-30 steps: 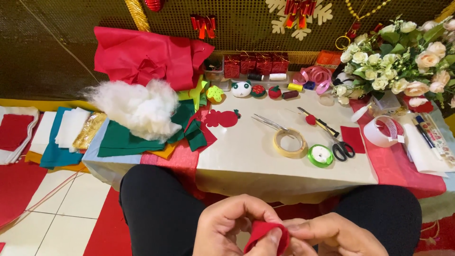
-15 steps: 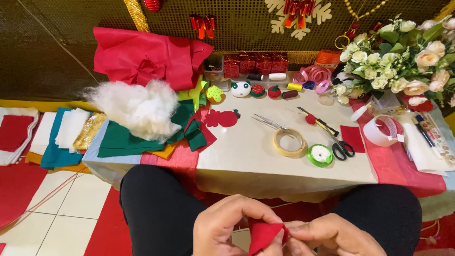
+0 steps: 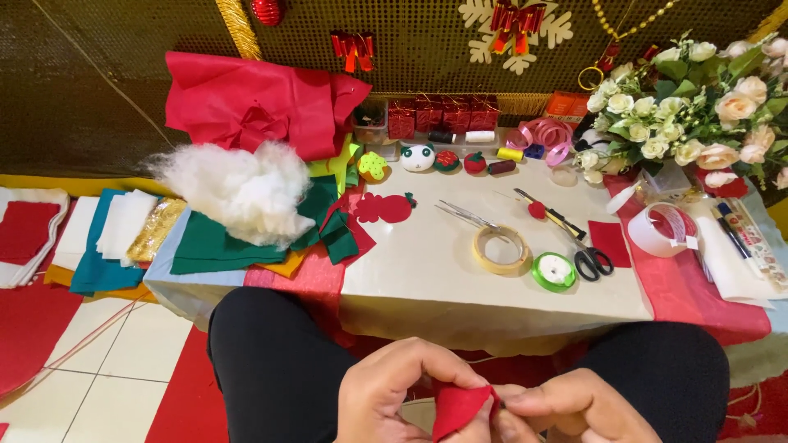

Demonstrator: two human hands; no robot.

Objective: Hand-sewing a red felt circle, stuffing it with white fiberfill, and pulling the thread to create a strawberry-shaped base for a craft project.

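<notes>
At the bottom of the head view my left hand (image 3: 394, 398) and my right hand (image 3: 570, 410) meet over my lap and pinch a small red felt piece (image 3: 455, 408) between their fingertips. The felt sticks up between the two thumbs; its lower part is hidden by my fingers. My legs in black trousers (image 3: 271, 353) are on either side of my hands. In front of my knees stands a low table (image 3: 427, 279) with a pale cloth.
On the table lie a tape roll (image 3: 499, 248), a green ribbon spool (image 3: 554, 271), black scissors (image 3: 587, 254), white stuffing (image 3: 234, 190), stacked green felt (image 3: 222, 242) and a red fabric heap (image 3: 254, 102). White roses (image 3: 689, 107) stand at the right, and more felt sheets (image 3: 90, 234) lie at the left.
My fingers have shifted slightly on the red felt piece, which now stands a little higher between my thumbs. The things on the table have not moved.
</notes>
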